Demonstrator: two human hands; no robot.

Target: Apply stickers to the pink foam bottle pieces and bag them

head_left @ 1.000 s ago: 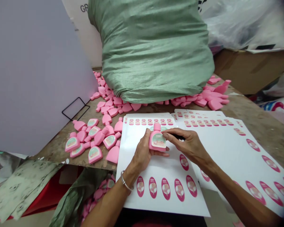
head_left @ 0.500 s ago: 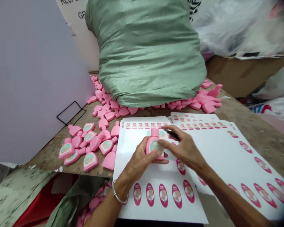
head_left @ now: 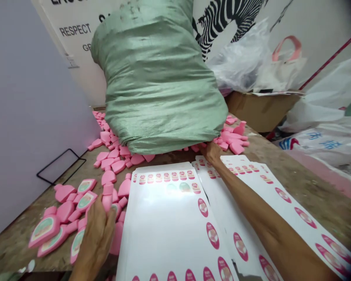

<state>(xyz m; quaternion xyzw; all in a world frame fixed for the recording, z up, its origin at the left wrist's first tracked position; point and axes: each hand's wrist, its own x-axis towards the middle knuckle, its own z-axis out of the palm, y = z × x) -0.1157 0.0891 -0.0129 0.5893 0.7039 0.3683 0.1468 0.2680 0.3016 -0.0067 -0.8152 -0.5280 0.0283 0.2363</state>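
Pink bottle-shaped plastic piece (head_left: 107,197) closed inside the left hand (head_left: 95,238), near the front left corner of the counter (head_left: 283,175), its neck showing above the curled fingers. Around that hand, a loose scatter of labelled pieces (head_left: 43,232) with green-and-cream fronts, mixed with bare pieces (head_left: 63,193); beyond them, a black wire frame (head_left: 61,166) against a lavender board (head_left: 32,117). Next along, overlapping white label sheets (head_left: 166,226) printed with pink oval stickers (head_left: 212,235), lying loose across the middle of the counter. Behind the sheets, a bulging green woven sack (head_left: 155,86) above spilled pink pieces (head_left: 232,138). Right arm stretched over the sheets, right hand (head_left: 212,152) at the foot of the sack, fingers bunched and partly hidden, whether holding anything impossible to tell. Risks: pieces knocked off the front edge by a careless sweep of the left hand, sheets dragged askew by the right forearm, the sack slumping onto the pile if nudged at its base.
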